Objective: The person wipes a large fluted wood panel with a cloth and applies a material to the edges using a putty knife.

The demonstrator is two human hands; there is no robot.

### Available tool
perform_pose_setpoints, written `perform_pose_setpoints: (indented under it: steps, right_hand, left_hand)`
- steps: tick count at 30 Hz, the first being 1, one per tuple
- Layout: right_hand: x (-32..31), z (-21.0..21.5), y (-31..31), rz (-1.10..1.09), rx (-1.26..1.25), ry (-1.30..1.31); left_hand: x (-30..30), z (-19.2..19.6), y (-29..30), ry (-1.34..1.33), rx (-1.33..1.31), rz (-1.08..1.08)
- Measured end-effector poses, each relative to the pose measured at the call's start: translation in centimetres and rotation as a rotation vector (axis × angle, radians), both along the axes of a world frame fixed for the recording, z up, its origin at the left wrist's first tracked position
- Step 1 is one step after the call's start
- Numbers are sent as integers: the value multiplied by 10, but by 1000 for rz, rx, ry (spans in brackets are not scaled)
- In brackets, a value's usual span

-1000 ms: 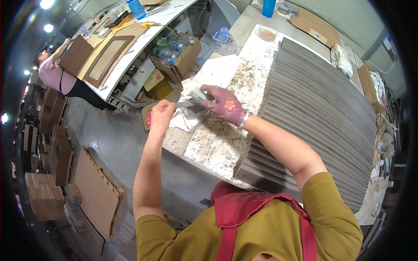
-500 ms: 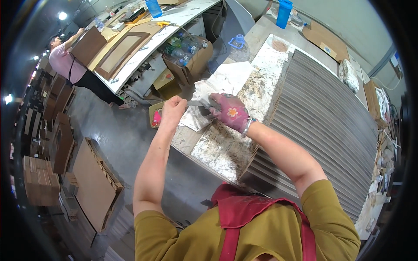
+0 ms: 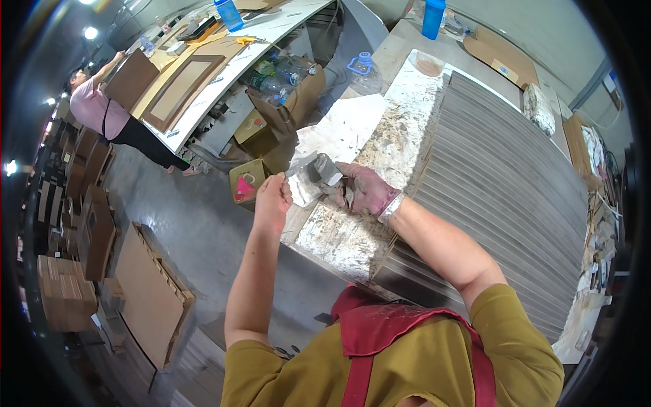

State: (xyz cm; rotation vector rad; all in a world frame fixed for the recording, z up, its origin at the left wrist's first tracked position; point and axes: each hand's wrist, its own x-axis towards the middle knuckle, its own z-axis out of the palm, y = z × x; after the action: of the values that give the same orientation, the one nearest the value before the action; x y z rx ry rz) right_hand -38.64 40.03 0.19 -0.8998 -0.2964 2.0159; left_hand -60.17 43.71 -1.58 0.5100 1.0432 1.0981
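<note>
My left hand (image 3: 272,201) is bare, its fingers pinched at the near edge of a thin grey piece (image 3: 298,180) whose exact kind I cannot make out. My right hand (image 3: 368,190), in a stained purple glove, is closed on a dark grey folded piece (image 3: 325,169) with a pale edge. The two pieces meet or overlap between my hands. Below them lie crumpled white sheets (image 3: 346,129) and a white board (image 3: 342,234) smeared with brown and grey residue. To the right of the board rests a stack of long grey-brown ribbed strips (image 3: 508,197).
A box with a pink item (image 3: 247,180) stands left of the bench. Beyond it are a carton of plastic bottles (image 3: 288,95) and another table with a framed panel (image 3: 182,91), where a person (image 3: 105,112) works. Panels (image 3: 152,292) lean at lower left. A blue cup (image 3: 432,19) stands at the back.
My left hand has moved down slightly. My right hand has turned and lowered, bringing the dark grey folded piece into fuller view. The whole view has shifted a little.
</note>
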Motion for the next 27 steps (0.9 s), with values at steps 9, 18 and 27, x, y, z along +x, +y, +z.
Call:
perform_pose_setpoints:
  steps: [9,18,27]
  right_hand:
    - [-17,28,-9,-96,-147,158]
    - [-1,14,-5,43,-4,106]
    - [-5,12,-4,-30,35,45]
  left_hand:
    - [8,-27,-15,-25,51,-13]
    - [11,-5,-20,-76,102,-145]
    - [19,4,-26,-100,9,-82]
